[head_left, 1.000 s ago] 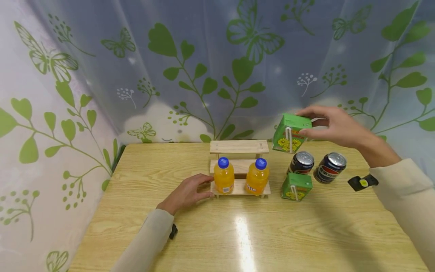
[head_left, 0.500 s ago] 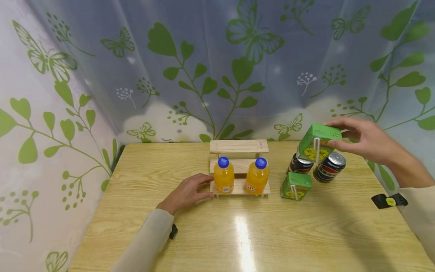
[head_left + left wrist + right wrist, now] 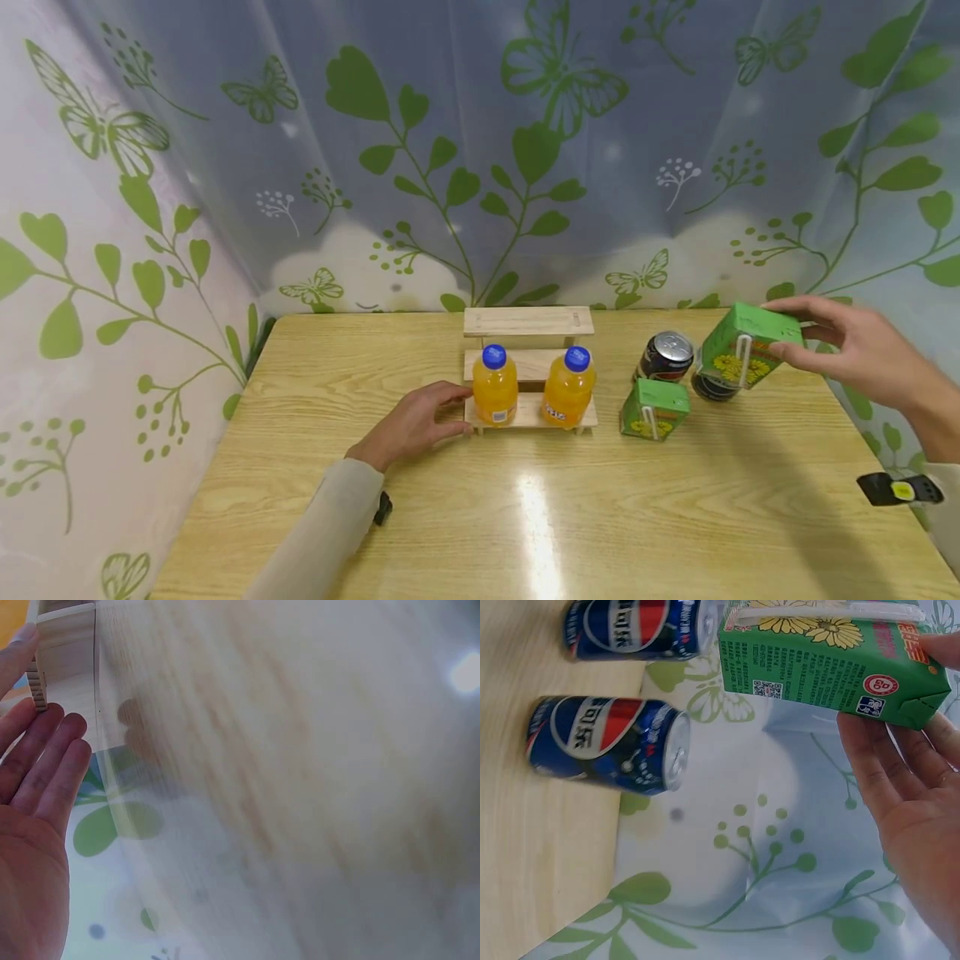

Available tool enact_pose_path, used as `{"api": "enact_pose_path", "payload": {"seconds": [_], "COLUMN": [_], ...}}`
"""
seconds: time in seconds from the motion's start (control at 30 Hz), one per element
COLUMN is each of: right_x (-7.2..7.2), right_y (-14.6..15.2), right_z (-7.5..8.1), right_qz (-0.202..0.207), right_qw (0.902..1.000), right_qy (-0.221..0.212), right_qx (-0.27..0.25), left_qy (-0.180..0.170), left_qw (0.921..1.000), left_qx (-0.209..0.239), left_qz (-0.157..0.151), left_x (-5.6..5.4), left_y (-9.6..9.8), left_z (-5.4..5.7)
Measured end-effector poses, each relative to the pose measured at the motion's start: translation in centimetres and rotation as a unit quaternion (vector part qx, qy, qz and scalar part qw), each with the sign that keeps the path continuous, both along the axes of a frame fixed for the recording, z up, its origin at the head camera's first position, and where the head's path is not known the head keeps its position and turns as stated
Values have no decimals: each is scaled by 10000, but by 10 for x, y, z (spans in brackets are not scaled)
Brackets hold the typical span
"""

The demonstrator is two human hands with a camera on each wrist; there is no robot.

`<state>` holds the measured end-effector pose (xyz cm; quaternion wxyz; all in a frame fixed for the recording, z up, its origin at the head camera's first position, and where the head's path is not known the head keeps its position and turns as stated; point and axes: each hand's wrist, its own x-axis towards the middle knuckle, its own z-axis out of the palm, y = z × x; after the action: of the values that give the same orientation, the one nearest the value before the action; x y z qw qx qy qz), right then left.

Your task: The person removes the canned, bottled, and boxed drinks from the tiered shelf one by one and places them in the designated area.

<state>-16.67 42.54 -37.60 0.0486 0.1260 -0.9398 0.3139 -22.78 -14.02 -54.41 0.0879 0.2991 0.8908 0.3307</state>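
Note:
My left hand (image 3: 411, 427) pinches the left end of the lowest step of a small wooden tiered shelf (image 3: 528, 322) between thumb and index finger. In the left wrist view its other fingers are extended. Two orange drink bottles (image 3: 495, 396) with blue caps stand on that step. My right hand (image 3: 855, 350) holds a green drink carton (image 3: 817, 664), yellow flowers and a white straw on its front. The carton is raised, tilted, and partly hides the right-hand cola can (image 3: 716, 388) in the head view. Another cola can (image 3: 664, 357) stands to its left.
A second green drink carton (image 3: 654, 410) stands in front of the left can. All of this is on a light wooden table (image 3: 337, 350). Patterned curtains (image 3: 420, 167) with green leaves and butterflies hang behind and at both sides.
My right hand has carried the drink carton rightward and down, from behind the left can to over the right can. The left hand, shelf and bottles have stayed put.

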Motion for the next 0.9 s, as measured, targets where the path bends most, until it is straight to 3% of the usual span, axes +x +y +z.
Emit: {"api": "enact_pose_path", "payload": {"seconds": [0.37,0.57,0.9], "right_x": [21,26,34], "right_y": [14,16,20], "right_z": [-29,-51,-81], "right_qz": [-250,-257,-239], "right_qw": [9991,9982,9975], "right_qy": [-340,-486,-654], "right_qx": [24,228,-131], "left_qy": [-18,-62,-34], "left_qw": [10000,10000,10000], "left_qx": [-36,-28,-10], "left_qz": [-45,-8,-25], "left_x": [-1,-1,-1], "left_y": [1,0,0], "left_z": [0,0,-1]}}
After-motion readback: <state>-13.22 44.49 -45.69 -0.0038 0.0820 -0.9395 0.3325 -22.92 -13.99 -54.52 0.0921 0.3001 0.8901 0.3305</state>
